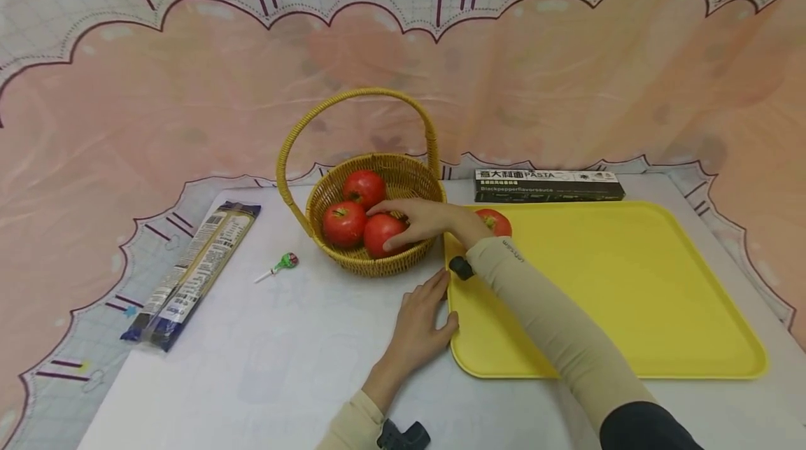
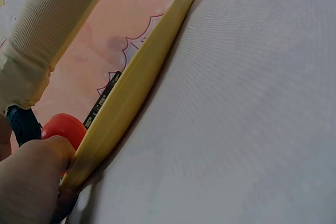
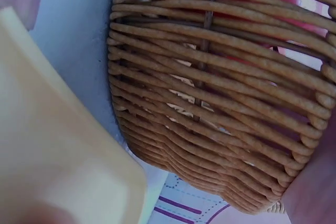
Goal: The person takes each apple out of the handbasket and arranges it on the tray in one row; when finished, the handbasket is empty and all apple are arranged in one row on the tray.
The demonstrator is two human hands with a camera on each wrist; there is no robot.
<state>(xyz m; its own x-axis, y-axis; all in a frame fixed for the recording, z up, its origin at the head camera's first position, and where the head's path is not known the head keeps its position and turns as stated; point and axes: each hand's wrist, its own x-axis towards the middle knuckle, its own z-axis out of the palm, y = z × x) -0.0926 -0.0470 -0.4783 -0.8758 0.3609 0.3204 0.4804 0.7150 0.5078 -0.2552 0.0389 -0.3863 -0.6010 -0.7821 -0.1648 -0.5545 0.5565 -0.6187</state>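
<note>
White table w/ pink patterned cloth behind. Largest item: yellow tray on right half of table, 1 pc. Wicker basket w/ hoop handle stands just left of tray's far-left corner, 1 pc. Black pasta box lies along tray's far edge. Long noodle packet at far left, well apart from basket. Small lollipop between packet and basket.

Tomatoes — 4 total: 3 in basket, 1 on tray. Right hand reaches over basket rim, fingers curled round the front tomato in basket, grasping it. Other two basket tomatoes sit behind/left, touching it. Tray tomato at tray's far-left corner, mostly hidden behind right wrist and sleeve.

Left hand lies flat on table, fingers straight, thumb against tray's left edge — holding nothing, relaxed.

Left wrist view: tray rim edge-on, tray tomato partly visible, thumb blurred at bottom left. Right wrist view: only basket wall close up and tray corner; red shows thru weave, grasp itself not visible there.
</note>
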